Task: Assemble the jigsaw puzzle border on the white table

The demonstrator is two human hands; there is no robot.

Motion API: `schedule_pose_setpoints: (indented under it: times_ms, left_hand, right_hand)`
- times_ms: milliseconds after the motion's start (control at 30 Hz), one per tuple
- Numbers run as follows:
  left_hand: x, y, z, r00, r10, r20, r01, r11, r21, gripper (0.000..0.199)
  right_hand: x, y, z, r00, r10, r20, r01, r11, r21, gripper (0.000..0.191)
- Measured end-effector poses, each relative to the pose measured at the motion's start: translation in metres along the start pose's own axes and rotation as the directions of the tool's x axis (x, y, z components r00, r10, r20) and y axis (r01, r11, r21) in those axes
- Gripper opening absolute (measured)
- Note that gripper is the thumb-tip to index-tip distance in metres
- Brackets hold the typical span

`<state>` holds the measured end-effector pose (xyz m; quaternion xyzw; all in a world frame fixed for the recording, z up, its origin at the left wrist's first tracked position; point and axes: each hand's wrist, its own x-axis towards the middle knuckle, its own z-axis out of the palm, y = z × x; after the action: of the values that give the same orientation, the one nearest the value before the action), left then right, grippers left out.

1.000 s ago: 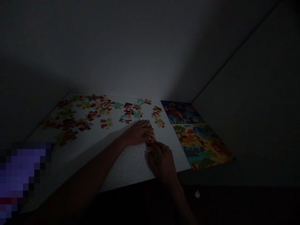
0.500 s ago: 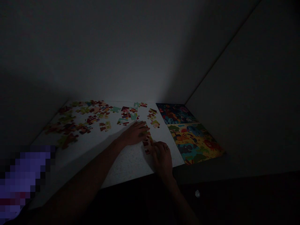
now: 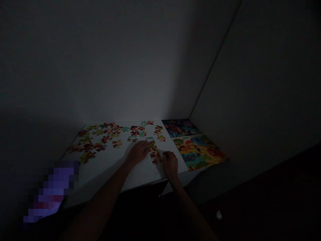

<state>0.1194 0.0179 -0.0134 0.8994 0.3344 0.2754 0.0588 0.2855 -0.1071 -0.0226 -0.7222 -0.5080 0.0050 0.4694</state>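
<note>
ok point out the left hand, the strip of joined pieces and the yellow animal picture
left hand (image 3: 137, 152): head view, back of the hand
strip of joined pieces (image 3: 154, 155): head view, lower part
yellow animal picture (image 3: 200, 150): head view, middle

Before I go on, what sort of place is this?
Likely a dim room corner used as a puzzle spot: loose jigsaw pieces on a white tabletop, colourful animal pictures beside them, and plain walls meeting behind.

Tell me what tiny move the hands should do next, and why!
Probably lift the left hand off the puzzle strip: its fingers seem to overlap the strip's left edge, so raising them should let you check that edge.
</note>
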Motion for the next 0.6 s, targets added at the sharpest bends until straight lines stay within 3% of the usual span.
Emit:
schedule_pose_setpoints:
  times_ms: [133,267,400,600]
  left_hand:
    - [-0.019,0.011,-0.006,1.0,-0.014,0.027,0.013,1.0,0.017,0.036]
    - [-0.033,0.022,-0.014,0.986,0.076,0.146,-0.075,0.997,-0.008,0.041]
    - [-0.036,0.024,-0.013,0.972,0.052,0.229,-0.062,0.997,0.034,0.056]
    - [-0.032,0.022,-0.01,0.979,0.07,0.189,-0.074,0.997,0.016,0.053]
  right_hand:
    - [-0.001,-0.006,-0.003,0.997,-0.047,0.06,0.053,0.994,-0.098,0.028]
    - [-0.002,-0.006,-0.004,0.993,-0.058,0.101,0.071,0.989,-0.133,0.031]
    - [0.004,0.001,0.0,0.993,-0.021,0.113,0.035,0.992,-0.123,0.032]
    - [0.036,0.016,0.009,0.99,0.044,0.136,-0.042,0.999,-0.023,0.035]
